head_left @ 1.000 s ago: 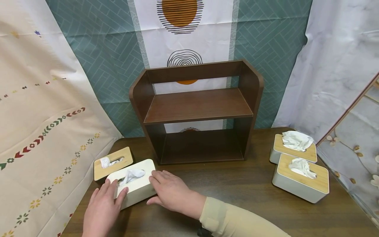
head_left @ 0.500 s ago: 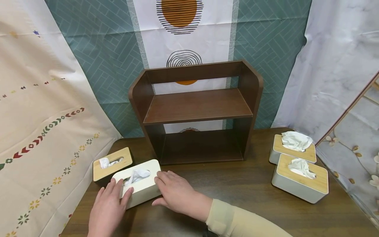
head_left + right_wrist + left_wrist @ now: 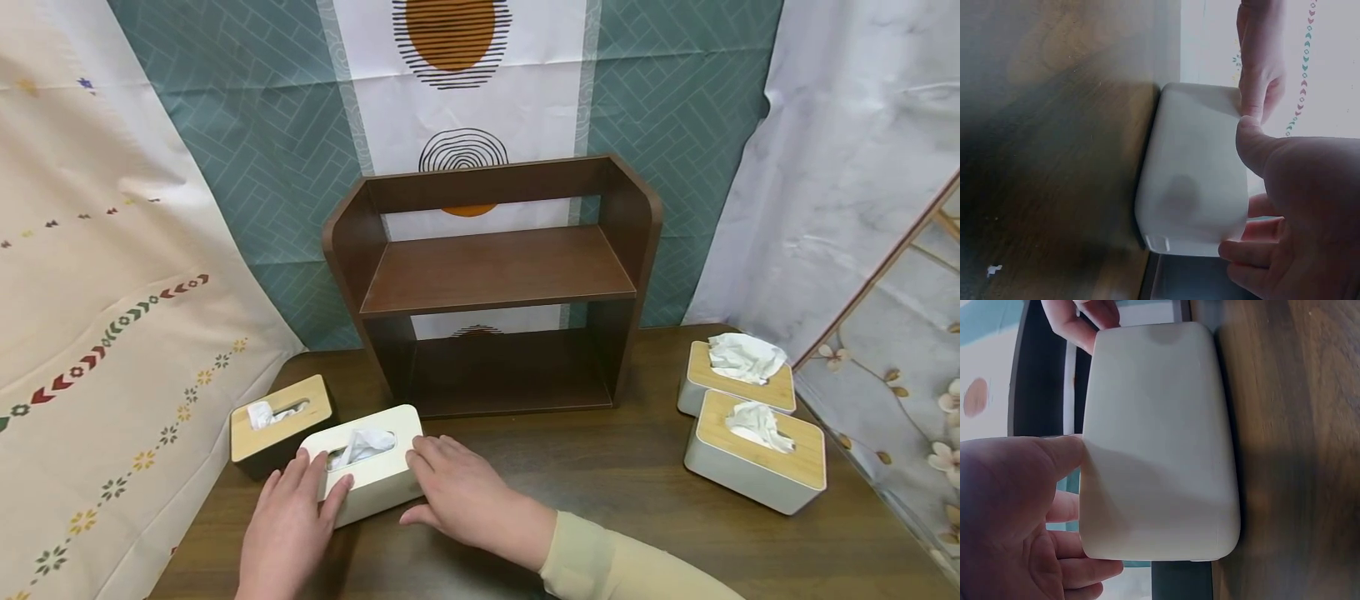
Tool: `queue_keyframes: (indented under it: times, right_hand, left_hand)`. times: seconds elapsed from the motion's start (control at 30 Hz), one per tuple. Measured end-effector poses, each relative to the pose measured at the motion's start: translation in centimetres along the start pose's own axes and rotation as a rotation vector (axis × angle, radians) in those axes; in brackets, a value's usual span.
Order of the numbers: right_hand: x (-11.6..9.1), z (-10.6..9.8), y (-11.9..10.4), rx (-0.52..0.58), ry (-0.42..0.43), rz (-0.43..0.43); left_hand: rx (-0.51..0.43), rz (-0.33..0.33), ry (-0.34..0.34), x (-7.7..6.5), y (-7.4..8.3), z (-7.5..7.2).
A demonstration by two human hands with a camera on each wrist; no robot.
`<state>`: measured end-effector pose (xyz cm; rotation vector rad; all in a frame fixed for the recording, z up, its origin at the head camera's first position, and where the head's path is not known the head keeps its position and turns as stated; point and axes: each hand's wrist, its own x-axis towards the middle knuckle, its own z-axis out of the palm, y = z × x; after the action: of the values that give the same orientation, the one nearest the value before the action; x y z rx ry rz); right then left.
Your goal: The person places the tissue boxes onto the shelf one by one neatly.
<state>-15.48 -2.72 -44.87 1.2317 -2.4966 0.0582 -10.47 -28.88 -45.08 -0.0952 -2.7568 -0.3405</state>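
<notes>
A person's left hand [image 3: 288, 521] and right hand [image 3: 467, 490], fingers loosely extended, touched opposite ends of a white tissue box [image 3: 378, 489]. It sat on a wooden table [image 3: 637, 467], just beside a dark, wood-topped box [image 3: 281, 427].

Bare hands [image 3: 291, 523], pale yellow right sleeve [image 3: 637, 565]

I see my pale yellow sleeve [image 3: 637, 560], a cream tissue box [image 3: 378, 493], a dark box [image 3: 273, 454] with a tan lid [image 3: 281, 428], two light grey boxes [image 3: 753, 475] topped in tan, a dark brown shelf [image 3: 498, 267], a brown wood-grained surface [image 3: 577, 467], and teal cloth [image 3: 675, 125] patterned with paler angled lines.
</notes>
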Motion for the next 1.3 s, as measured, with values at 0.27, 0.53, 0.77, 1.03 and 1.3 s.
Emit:
queue_keyframes:
  times: [0.27,0.53,0.77,1.03,1.3]
  right_hand:
    - [-0.9,-0.1,0.4,-0.005,0.010,0.010]
    - [-1.8,-0.2,0.7,0.005,0.000,0.031]
    - [-2.3,-0.4,1.0,-0.021,-0.038,0.047]
    - [-3.0,-0.7,1.4,-0.021,-0.038,0.060]
    - [-4.0,-1.1,1.9,0.011,-0.030,0.073]
  left_hand:
    - [0.000,0.017,0.006,0.2,0.8,0.2]
    - [-0.005,0.029,0.006,0.4,1.6,0.5]
    - [-0.009,0.062,0.037,0.5,2.1,0.9]
    - [-0.017,0.097,0.093,0.7,2.8,1.3]
    - [-0.018,0.118,0.101,1.0,3.6,1.8]
